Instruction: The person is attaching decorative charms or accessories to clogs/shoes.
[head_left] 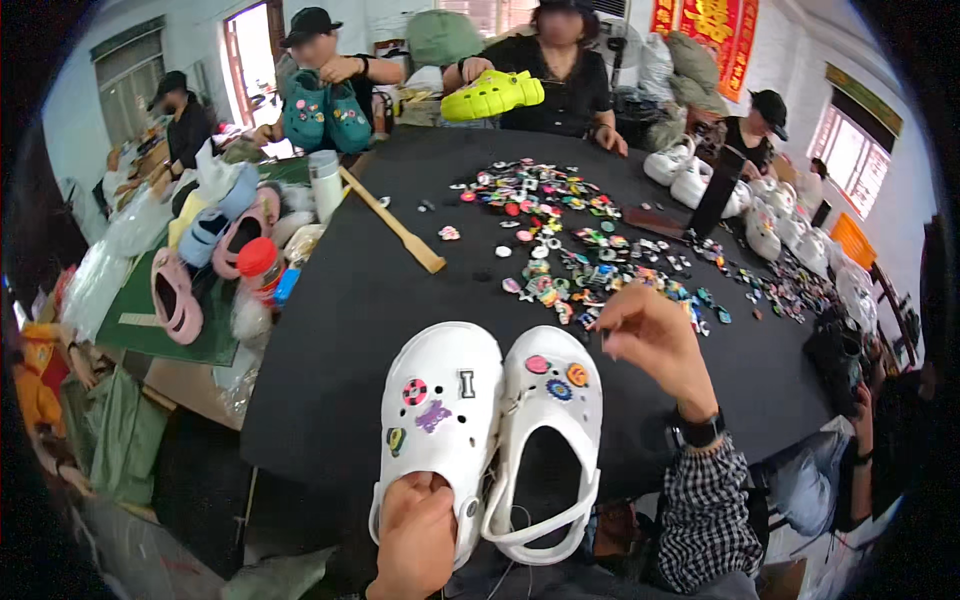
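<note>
Two white clogs lie side by side at the near edge of the black table. My left hand (418, 535) reaches into the opening of the left clog (450, 350) and grips it, fingers partly hidden inside. That clog bears several charms, among them a purple figure (433, 416) and a green oval one (396, 440). On the right clog (545, 345) sit a pink charm (538, 364), an orange one (577, 375) and a blue flower-like one (559, 390). Above and right of it, my right hand (655, 340) is raised with fingers curled together around something small and dark, hard to make out.
Loose colourful charms (545, 205) are heaped across the black table (340, 320). A wooden stick (395, 225) lies left of them. White clogs (690, 180) line the right side. Opposite, one person holds a yellow-green clog (490, 97), another teal clogs (305, 112). Pink clogs (175, 300) stand left.
</note>
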